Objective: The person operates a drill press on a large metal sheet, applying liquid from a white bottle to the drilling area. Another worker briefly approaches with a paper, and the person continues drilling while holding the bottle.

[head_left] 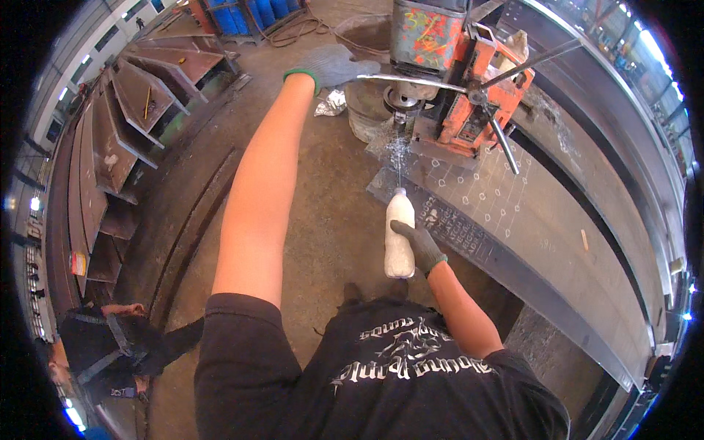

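My left hand [330,64], in a grey glove with a green cuff, is closed around the end of a metal feed lever [414,81]. The lever joins the hub of an orange magnetic drill [480,92], which stands on a steel beam [506,213]. In my gloved right hand [421,244] is a plastic bottle [398,231] of whitish liquid, its tip pointing at the drill. A thin stream runs between the tip and the spindle [403,103], with white spatter around it. The cutter's lower end is hard to make out.
Chalk circles and lines mark the beam's face. A metal bucket [363,114] stands behind the spindle, near crumpled foil [331,103]. Steel sections [125,95] lie at left, where a person in dark clothing [110,345] is close by. Blue drums [253,18] stand far back.
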Tool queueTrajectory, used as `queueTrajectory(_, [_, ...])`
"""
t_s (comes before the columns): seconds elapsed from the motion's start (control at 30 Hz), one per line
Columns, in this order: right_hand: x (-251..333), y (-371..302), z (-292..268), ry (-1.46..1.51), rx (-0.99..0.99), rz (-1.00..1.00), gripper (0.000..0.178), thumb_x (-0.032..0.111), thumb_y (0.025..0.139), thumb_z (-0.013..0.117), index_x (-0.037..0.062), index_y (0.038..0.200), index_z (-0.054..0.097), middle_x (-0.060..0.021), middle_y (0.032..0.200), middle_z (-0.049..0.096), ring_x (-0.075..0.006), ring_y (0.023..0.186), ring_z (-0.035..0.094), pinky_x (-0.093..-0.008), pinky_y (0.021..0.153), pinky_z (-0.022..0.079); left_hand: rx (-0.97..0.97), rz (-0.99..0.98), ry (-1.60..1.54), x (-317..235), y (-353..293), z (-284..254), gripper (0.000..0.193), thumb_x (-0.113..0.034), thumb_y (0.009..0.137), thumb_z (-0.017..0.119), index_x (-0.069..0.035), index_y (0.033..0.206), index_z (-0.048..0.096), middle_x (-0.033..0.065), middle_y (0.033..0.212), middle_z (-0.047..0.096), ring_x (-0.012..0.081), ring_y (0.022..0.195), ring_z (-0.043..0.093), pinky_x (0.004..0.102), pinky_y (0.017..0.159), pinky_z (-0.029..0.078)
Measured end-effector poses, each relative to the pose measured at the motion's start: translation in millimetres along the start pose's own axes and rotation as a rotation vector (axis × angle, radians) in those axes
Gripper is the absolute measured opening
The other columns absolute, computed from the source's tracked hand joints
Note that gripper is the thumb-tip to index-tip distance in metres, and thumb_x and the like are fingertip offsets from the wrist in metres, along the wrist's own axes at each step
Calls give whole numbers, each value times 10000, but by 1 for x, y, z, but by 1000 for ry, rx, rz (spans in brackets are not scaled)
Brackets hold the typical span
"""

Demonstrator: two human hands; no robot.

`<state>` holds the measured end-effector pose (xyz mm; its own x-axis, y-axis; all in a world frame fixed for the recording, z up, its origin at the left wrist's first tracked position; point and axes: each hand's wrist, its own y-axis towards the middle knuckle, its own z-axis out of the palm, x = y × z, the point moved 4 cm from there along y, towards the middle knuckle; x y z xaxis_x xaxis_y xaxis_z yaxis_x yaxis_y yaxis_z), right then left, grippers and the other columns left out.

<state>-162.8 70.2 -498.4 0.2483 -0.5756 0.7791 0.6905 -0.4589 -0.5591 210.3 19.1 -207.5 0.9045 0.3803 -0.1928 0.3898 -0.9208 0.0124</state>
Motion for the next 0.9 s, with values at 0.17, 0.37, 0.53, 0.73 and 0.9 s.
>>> queueTrajectory(0.17, [-2,2,-5,-34,-30,64,603,401,939,846,6,1357,666,-120,1134,752,-229,918,744,-407,788,626,-58,29,-25,-1,-2,1,996,-969,878,491,-11,831,760,119,663,641,231,617,620,442,599,474])
queueTrajectory(0.37, [6,-5,0,-67,-2,-37,617,404,932,849,9,1363,649,-121,1141,752,-229,928,745,-406,801,629,48,-56,-127,4,0,6,958,-939,884,544,-6,785,739,98,654,634,206,577,590,417,565,453])
queueTrajectory(0.53, [5,0,-2,-80,-12,-140,637,413,922,855,4,1364,645,-128,1142,753,-233,925,746,-406,818,629,48,-51,-106,-1,-2,6,871,-875,919,581,-37,735,728,71,633,624,184,545,583,399,523,420])
queueTrajectory(0.73, [3,5,-4,-102,-11,-62,667,435,927,837,-13,1378,635,-138,1166,750,-240,944,746,-410,824,627,18,-34,-123,2,-2,5,836,-851,929,590,-56,702,713,55,605,606,182,540,575,388,524,412])
queueTrajectory(0.9, [3,-4,1,-36,-18,-74,661,437,935,826,-20,1374,636,-145,1175,747,-244,950,746,-413,822,624,31,-36,-103,-2,-4,5,862,-868,930,557,-53,689,696,66,607,612,194,546,583,401,533,422])
